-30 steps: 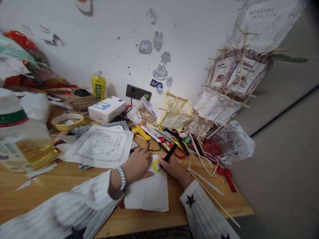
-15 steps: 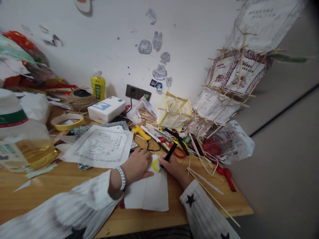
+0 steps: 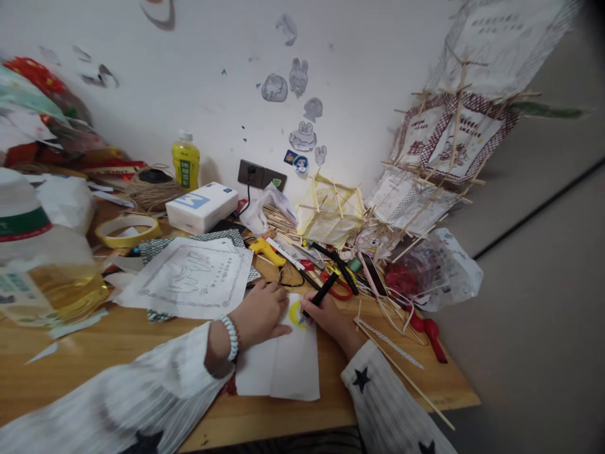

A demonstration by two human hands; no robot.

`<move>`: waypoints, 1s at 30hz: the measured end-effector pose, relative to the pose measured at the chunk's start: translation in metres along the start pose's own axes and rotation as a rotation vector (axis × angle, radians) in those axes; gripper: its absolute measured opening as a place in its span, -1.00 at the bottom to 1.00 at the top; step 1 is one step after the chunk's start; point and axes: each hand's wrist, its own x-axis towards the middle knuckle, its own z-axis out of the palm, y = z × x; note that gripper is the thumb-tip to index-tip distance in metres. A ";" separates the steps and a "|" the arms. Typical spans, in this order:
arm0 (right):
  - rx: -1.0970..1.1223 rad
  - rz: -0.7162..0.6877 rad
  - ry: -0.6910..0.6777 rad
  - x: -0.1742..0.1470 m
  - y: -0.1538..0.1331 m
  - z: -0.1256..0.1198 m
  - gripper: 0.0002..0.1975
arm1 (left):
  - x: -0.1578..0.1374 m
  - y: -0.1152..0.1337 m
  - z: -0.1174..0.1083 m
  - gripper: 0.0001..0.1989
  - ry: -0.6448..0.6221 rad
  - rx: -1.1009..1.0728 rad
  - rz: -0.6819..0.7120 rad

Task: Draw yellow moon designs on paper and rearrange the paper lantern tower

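Observation:
A white sheet of paper [image 3: 290, 366] with a fold line lies near the table's front edge. On its upper part is a yellow crescent shape [image 3: 295, 314]. My left hand [image 3: 262, 315] rests flat on the paper's upper left, its fingers stretched out and the thumb apart. In my right hand [image 3: 322, 313] is a black marker pen [image 3: 322, 295], held in a writing grip and slanted up to the right. Its tip is down beside the crescent, partly hidden by the fingers; I cannot tell whether it touches the paper.
Drawn sheets [image 3: 193, 277] lie left of my hands, near a yellow glue gun [image 3: 268, 251] and a tape roll [image 3: 127, 231]. A large bottle [image 3: 51, 271] stands far left. Scissors [image 3: 343, 290], a phone [image 3: 372, 274], and thin sticks [image 3: 411, 378] are at right, below paper lanterns [image 3: 458, 139].
The marker pen and my right fingers have shifted very slightly by the yellow crescent. My left hand and the paper look the same.

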 end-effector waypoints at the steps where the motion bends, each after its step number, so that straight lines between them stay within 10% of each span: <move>1: 0.002 -0.003 -0.003 0.000 0.000 0.000 -0.78 | 0.000 0.000 0.000 -0.56 -0.001 0.001 -0.001; 30: 0.026 0.022 0.007 -0.001 0.000 0.001 -0.79 | -0.001 0.000 -0.002 -0.58 0.021 -0.004 0.011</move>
